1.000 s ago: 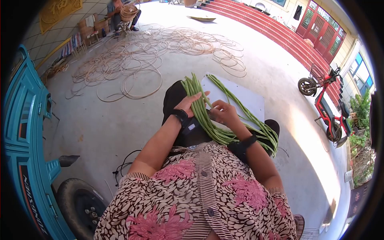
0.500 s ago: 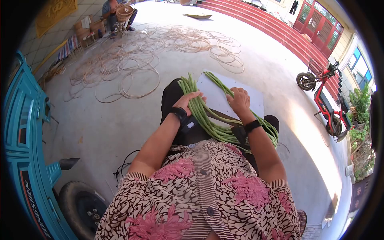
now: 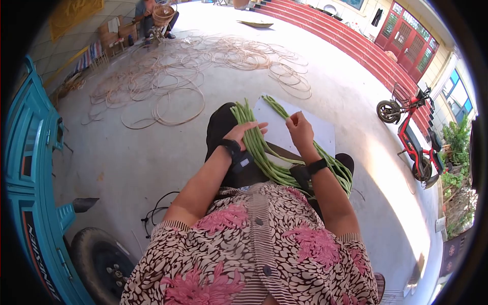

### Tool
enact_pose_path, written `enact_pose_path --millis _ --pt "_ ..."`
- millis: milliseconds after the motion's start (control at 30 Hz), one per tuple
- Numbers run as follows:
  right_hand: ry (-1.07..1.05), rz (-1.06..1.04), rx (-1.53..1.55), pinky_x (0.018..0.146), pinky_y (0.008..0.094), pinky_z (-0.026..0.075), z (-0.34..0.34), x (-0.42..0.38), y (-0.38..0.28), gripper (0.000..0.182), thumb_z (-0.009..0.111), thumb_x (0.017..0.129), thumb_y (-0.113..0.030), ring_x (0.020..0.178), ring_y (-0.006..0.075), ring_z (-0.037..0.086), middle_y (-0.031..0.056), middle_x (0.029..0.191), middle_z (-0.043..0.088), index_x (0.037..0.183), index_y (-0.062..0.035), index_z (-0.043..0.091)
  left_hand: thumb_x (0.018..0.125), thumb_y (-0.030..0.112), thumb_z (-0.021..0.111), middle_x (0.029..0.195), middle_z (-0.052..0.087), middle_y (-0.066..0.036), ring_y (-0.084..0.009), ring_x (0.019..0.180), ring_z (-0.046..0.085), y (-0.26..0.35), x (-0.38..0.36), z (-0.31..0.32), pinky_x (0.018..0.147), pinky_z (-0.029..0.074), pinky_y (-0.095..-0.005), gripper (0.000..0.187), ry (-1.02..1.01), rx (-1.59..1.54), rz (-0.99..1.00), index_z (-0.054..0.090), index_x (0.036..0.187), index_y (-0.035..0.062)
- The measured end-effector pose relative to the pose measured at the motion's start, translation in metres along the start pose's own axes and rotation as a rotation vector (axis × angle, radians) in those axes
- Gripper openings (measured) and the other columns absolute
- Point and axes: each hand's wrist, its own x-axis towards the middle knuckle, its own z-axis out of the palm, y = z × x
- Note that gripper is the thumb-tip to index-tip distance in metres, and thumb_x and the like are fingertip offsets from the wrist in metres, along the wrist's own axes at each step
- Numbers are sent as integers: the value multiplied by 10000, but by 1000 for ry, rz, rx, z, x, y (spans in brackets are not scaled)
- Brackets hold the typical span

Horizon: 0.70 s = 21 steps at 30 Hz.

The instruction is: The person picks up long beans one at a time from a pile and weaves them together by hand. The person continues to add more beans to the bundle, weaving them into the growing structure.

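A bundle of long green beans (image 3: 262, 157) hangs in a U-shaped curve across my lap, its two ends pointing away from me. My left hand (image 3: 241, 134) is wrapped around the thicker left side of the bundle, with the thumb across the beans and the fingertips showing past them on the right. On the thinner right side, my right hand (image 3: 301, 130) is closed in a pinch on the beans, its fingertips partly hidden. Under the bean ends lies a white board (image 3: 323, 129) across my knees. Both wrists wear dark bands.
Coils of thin cane (image 3: 178, 101) spread over the concrete floor ahead. Beyond them a person (image 3: 152, 20) sits holding a woven basket (image 3: 163, 15). A blue vehicle (image 3: 38, 178) stands close at my left, with a wheel (image 3: 101, 262). A red electric scooter (image 3: 412, 134) is parked right, near red steps (image 3: 335, 33).
My right hand has gone from lying over the beans to a tighter pinch, shifting slightly left. My left hand keeps its hold. The whole view has tilted a little.
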Motion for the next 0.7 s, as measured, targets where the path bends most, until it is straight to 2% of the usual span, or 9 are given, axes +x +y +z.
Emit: enact_pose_path --millis 100,133,233,300,433,533,633,700 --pt "-276 -181 436 601 323 463 6 -19 9 214 617 846 -223 656 173 595 72 711 613 839 -13 574 875 123 578 1246 549 -145 -286 1165 521 -4 3 -6 855 522 -461 220 -29 13 -7 495 1042 7" --pt "-383 -128 479 598 265 442 -4 -33 -6 188 642 842 -185 639 98 529 41 686 577 845 -10 574 878 135 567 1256 540 -140 -286 1194 500 -4 4 -5 852 523 -481 251 -30 17 -3 488 1072 -3" --pt "-515 -160 424 589 244 426 -14 -55 -14 155 651 829 -147 634 68 487 7 682 554 844 -12 575 871 126 571 1269 527 -126 -289 1203 489 -2 -2 5 863 518 -500 307 -25 13 16 477 1126 -17" --pt "-569 -104 448 588 236 419 -11 -59 -8 143 655 823 -131 635 57 467 -8 681 542 837 -14 573 872 122 575 1256 531 -115 -279 1193 496 -2 -2 2 881 509 -494 360 -63 9 41 474 1181 -33" --pt "-545 -126 445 597 239 424 -5 -61 0 147 658 822 -134 646 60 484 -3 703 563 843 -14 576 868 129 581 1232 541 -111 -281 1136 527 -2 -2 1 886 504 -494 418 -75 -3 42 451 1228 -40" --pt "-566 -105 466 615 238 433 -2 -62 6 146 659 821 -132 664 61 501 1 721 578 849 -14 577 858 113 596 1160 565 -112 -285 1063 560 1 -3 2 879 504 -491 417 -60 -14 -48 453 1232 -2" --pt "-588 -65 527 634 239 445 -2 -64 8 147 660 819 -132 680 65 518 6 733 591 847 -12 580 832 82 627 1061 588 -100 -286 995 589 -1 -9 11 857 510 -475 396 -43 56 82 484 1200 49" --pt "-590 -53 504 643 240 451 -4 -66 5 150 663 818 -133 689 68 526 9 737 596 842 -9 581 817 68 645 1017 592 -86 -281 967 600 -1 -6 8 843 514 -466 399 -63 47 84 492 1185 70"
